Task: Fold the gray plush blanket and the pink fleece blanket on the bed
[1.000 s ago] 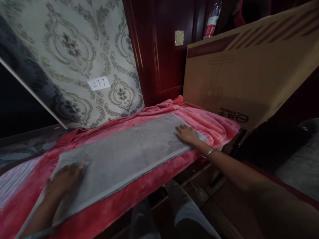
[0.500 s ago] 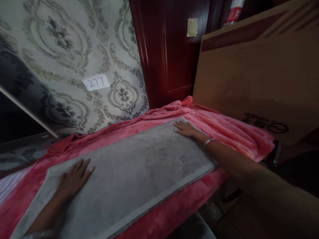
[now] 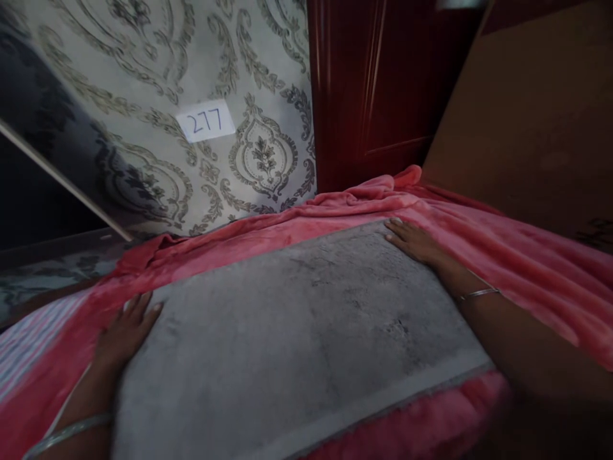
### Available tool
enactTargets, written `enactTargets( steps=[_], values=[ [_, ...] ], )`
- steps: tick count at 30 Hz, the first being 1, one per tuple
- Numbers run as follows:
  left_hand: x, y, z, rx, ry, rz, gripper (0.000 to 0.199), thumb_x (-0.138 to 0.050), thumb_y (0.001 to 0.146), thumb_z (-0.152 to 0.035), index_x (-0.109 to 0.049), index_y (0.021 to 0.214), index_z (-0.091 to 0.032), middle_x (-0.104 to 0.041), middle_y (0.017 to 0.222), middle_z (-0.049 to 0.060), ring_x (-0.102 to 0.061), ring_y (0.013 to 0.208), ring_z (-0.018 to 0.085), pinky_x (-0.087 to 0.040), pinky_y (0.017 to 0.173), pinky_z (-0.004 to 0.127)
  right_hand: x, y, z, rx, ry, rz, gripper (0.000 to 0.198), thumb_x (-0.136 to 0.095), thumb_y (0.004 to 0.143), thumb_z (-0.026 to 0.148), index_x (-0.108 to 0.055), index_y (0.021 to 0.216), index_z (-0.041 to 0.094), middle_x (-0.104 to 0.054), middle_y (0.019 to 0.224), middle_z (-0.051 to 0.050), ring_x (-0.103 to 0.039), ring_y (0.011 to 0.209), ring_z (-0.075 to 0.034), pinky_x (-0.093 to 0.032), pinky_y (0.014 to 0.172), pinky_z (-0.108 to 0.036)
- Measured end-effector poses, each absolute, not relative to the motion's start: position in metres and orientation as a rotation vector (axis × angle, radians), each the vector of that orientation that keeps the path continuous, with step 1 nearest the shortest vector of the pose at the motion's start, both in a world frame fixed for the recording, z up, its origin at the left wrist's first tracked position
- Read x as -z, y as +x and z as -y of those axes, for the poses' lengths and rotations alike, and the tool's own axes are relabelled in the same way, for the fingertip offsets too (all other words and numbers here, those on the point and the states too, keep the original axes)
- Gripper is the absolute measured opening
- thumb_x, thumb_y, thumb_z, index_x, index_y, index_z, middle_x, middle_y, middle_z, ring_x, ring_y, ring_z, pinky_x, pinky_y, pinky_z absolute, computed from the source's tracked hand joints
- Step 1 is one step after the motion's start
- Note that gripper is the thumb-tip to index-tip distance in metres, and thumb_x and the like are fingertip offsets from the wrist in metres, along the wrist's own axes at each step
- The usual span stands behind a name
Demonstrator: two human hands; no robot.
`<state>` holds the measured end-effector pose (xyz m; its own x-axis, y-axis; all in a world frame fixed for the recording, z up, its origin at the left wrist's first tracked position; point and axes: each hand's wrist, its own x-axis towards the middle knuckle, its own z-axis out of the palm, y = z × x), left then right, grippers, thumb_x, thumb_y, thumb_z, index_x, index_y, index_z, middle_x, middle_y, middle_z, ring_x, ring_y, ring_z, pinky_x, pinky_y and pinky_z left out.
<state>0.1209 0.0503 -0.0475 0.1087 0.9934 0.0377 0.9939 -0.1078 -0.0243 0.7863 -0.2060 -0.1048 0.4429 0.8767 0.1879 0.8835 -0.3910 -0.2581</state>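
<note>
A grey, rectangular mat (image 3: 278, 319) with a pale border strip lies spread over a pink plush blanket (image 3: 230, 246). Faint creases and dark marks show on its right half. My left hand (image 3: 125, 332) rests on the mat's far left corner, fingers stretched out, a bracelet on the wrist. At the far right corner, my right hand (image 3: 414, 243) lies flat along the edge with its fingers extended; a thin bangle circles that wrist. Neither hand grips anything. The mat's near left part runs out of view at the bottom.
Behind the blanket stands a patterned wall (image 3: 265, 76) with a white paper (image 3: 207, 120) marked 277. A dark red wooden panel (image 3: 368, 83) and a large cardboard box (image 3: 531, 102) stand at the right. Striped fabric (image 3: 36, 338) shows at the left.
The view has come closer to the mat. My left hand has shifted to the far left corner, and my right hand sits nearer the far right corner's edge.
</note>
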Motion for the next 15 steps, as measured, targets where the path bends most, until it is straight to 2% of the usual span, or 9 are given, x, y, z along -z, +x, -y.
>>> enactTargets(
  steps=[2,5,7,11,15],
  values=[
    [0.045,0.125,-0.047,0.036,-2.359,2.106,0.084,-0.002,0.09,-0.064,-0.018,0.16,-0.02,-0.01,0.168,0.007,-0.011,0.154,0.032,-0.016,0.117,0.066,0.102,0.784,0.207,0.056,-2.389,1.512,0.069,-0.024,0.099,0.062,-0.037,0.155,0.024,-0.027,0.163,-0.006,-0.023,0.15,-0.029,-0.023,0.12,-0.055],
    [0.033,0.135,-0.039,0.042,-2.362,2.119,0.082,-0.01,0.092,-0.06,-0.019,0.159,-0.014,-0.009,0.168,0.012,-0.012,0.153,0.037,-0.014,0.116,0.069,0.093,0.774,0.206,0.072,-2.424,1.506,0.069,-0.022,0.099,0.06,-0.037,0.155,0.023,-0.028,0.163,-0.006,-0.024,0.15,-0.028,-0.026,0.12,-0.053],
    [0.02,0.144,-0.03,0.023,-2.331,2.146,0.08,-0.014,0.093,-0.059,-0.021,0.159,-0.014,-0.011,0.168,0.013,-0.014,0.152,0.041,-0.015,0.115,0.071,0.082,0.765,0.207,0.036,-2.473,1.494,0.068,-0.021,0.1,0.058,-0.036,0.156,0.022,-0.027,0.163,-0.007,-0.024,0.15,-0.029,-0.026,0.119,-0.055],
    [-0.004,0.152,0.001,-0.069,-2.246,2.24,0.078,-0.022,0.094,-0.06,-0.031,0.156,-0.014,-0.021,0.165,0.018,-0.021,0.148,0.046,-0.015,0.111,0.077,0.066,0.743,0.226,-0.029,-2.601,1.409,0.065,-0.021,0.1,0.056,-0.036,0.156,0.027,-0.026,0.163,-0.009,-0.026,0.148,-0.038,-0.029,0.111,-0.07],
    [0.013,0.134,0.046,0.047,-2.434,1.833,0.068,-0.033,0.093,-0.052,-0.041,0.152,-0.018,-0.028,0.163,0.016,-0.021,0.15,0.041,-0.019,0.115,0.071,0.078,0.717,0.278,0.12,-2.498,1.601,0.066,-0.021,0.098,0.062,-0.035,0.156,0.033,-0.027,0.164,-0.006,-0.021,0.15,-0.038,-0.027,0.113,-0.067]
  ],
)
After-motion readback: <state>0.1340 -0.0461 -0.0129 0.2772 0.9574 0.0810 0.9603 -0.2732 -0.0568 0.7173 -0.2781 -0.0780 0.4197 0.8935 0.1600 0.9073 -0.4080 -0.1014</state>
